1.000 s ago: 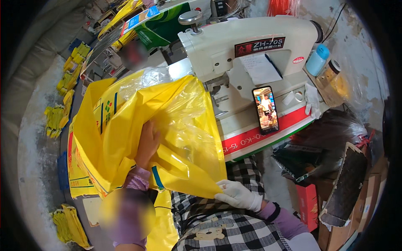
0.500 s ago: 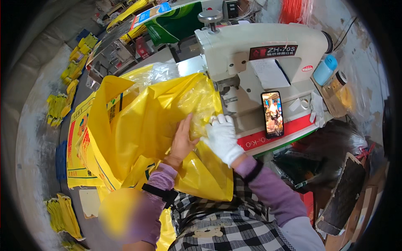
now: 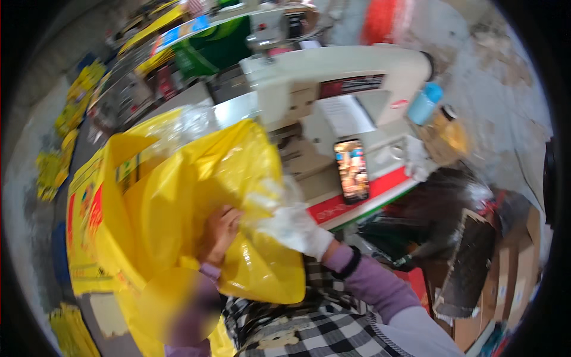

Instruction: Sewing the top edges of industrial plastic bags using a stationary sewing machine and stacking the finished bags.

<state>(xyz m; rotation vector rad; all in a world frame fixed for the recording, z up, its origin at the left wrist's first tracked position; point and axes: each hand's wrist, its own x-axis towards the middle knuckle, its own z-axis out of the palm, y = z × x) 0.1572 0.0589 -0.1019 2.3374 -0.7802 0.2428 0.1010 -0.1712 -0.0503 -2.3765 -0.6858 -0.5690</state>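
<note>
A large yellow woven bag (image 3: 172, 196) with a glossy surface lies spread before me, its mouth gaping on the left side. Bare and curled, my left hand (image 3: 221, 235) is closed on the bag's folds near the middle. My right hand (image 3: 300, 229), in a white glove, lies against the bag's right edge by the sewing machine bed. Motion smears its fingers, and whitish clear film seems to overlap them. Beyond the bag's right side stands a cream sewing machine (image 3: 339, 68); the bag's upper corner reaches close to its needle area.
A lit phone (image 3: 352, 171) and a paper sheet (image 3: 346, 116) lie on the machine. Right of it stand a blue bottle (image 3: 424, 104) and a jar (image 3: 449, 128). Folded yellow bags (image 3: 74, 333) line the left. Cardboard (image 3: 467, 262) and dark plastic sit at lower right.
The whole view has shifted, so the machine and bag sit farther left. My left hand's fingers, stretched flat before, are now curled in the bag. My right hand is blurred by motion.
</note>
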